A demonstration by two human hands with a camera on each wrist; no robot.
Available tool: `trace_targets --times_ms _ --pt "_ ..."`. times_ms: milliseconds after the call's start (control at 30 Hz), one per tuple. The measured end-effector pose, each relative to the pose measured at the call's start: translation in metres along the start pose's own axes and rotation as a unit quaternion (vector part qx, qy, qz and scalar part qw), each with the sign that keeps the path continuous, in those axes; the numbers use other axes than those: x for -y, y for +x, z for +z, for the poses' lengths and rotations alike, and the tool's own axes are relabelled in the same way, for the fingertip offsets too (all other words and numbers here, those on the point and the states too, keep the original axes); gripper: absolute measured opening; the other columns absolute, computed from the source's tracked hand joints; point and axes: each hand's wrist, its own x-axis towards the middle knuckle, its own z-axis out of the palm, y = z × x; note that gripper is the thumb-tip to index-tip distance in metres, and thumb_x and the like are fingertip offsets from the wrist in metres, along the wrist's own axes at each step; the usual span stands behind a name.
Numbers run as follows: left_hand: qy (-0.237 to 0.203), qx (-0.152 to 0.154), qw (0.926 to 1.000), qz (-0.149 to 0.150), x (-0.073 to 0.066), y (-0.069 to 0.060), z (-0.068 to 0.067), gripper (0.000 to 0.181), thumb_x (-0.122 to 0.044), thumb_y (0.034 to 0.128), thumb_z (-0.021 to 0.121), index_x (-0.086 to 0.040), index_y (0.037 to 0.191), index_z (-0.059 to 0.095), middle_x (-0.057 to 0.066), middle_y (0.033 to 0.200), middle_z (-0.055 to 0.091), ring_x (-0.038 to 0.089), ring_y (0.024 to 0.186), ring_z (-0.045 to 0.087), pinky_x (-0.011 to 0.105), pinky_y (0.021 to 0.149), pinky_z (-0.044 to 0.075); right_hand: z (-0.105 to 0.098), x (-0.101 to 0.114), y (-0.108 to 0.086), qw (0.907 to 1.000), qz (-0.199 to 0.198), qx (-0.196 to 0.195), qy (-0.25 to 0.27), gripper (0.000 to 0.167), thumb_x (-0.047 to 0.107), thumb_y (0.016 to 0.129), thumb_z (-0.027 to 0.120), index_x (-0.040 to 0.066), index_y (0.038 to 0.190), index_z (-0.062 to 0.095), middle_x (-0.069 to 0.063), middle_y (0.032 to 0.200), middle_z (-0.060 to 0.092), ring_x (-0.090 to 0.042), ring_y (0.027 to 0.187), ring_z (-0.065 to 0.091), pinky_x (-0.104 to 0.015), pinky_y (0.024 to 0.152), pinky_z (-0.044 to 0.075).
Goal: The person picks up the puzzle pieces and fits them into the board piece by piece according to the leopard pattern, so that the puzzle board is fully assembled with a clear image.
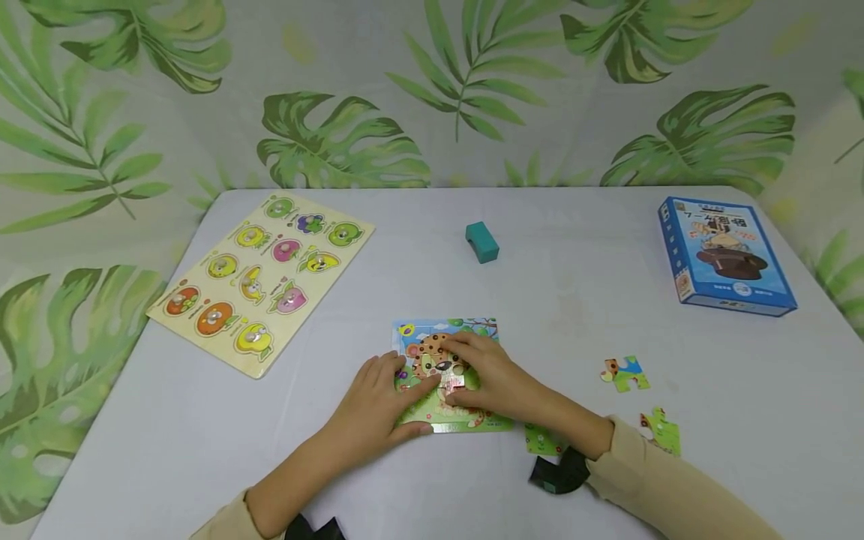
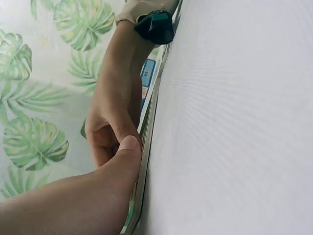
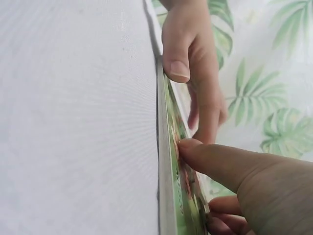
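A jigsaw puzzle board [image 1: 439, 427] with a spotted cartoon leopard lies flat on the white table. My left hand [image 1: 364, 412] rests at its left side, thumb by the near edge and one finger reaching over the picture. From the right, my right hand [image 1: 502, 381] touches the picture, thumb and fingertips spread apart on it. The right thumb [image 3: 193, 151] presses on the board's surface in the right wrist view. Part of the leopard is hidden under the fingers. Beside the right forearm lie loose puzzle pieces: one brown, blue and green [image 1: 626, 373], one green [image 1: 663, 431], another partly covered [image 1: 542, 441].
At the left lies a cream board [image 1: 232, 352] with fruit pictures. A teal block [image 1: 482, 242] sits beyond the puzzle. A blue box [image 1: 732, 255] stands at the far right. Leaf-patterned cloth [image 1: 472, 97] hangs behind the table. Black bands [image 1: 560, 474] are at the wrists.
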Motion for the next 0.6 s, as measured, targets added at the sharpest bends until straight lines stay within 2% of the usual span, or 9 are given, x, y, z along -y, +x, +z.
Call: trace_targets --times_ms 233,467,600 --pt "0.037 0.024 0.9990 -0.001 -0.003 0.004 -0.005 0.060 -0.063 0.0822 0.041 -0.030 0.132 0.046 0.014 0.116 0.039 0.027 0.109 0.037 0.043 0.095 0.027 0.000 0.000 0.003 0.9999 0.007 0.001 -0.009 0.067 0.031 0.073 0.074 0.001 0.127 0.049 -0.009 0.130 0.040 -0.027 0.119 0.033 -0.047 0.096 0.030" --pt "0.005 0.037 0.9993 0.000 -0.002 0.006 -0.010 0.070 -0.066 0.0745 0.052 -0.028 0.133 0.046 0.013 0.114 0.038 0.025 0.103 0.037 0.041 0.094 0.028 -0.003 0.001 0.001 0.9992 0.019 0.023 -0.026 0.069 0.037 0.075 0.071 0.006 0.131 0.047 -0.009 0.135 0.035 -0.027 0.121 0.028 -0.045 0.092 0.026" --pt "-0.011 0.032 0.9994 -0.003 -0.003 0.006 -0.010 0.071 -0.064 0.0744 0.054 -0.026 0.133 0.046 0.013 0.117 0.038 0.025 0.105 0.036 0.041 0.094 0.028 -0.009 0.004 -0.003 0.9983 0.044 0.035 0.015 0.073 0.041 0.076 0.069 0.010 0.136 0.040 -0.008 0.136 0.032 -0.028 0.123 0.027 -0.049 0.095 0.025"
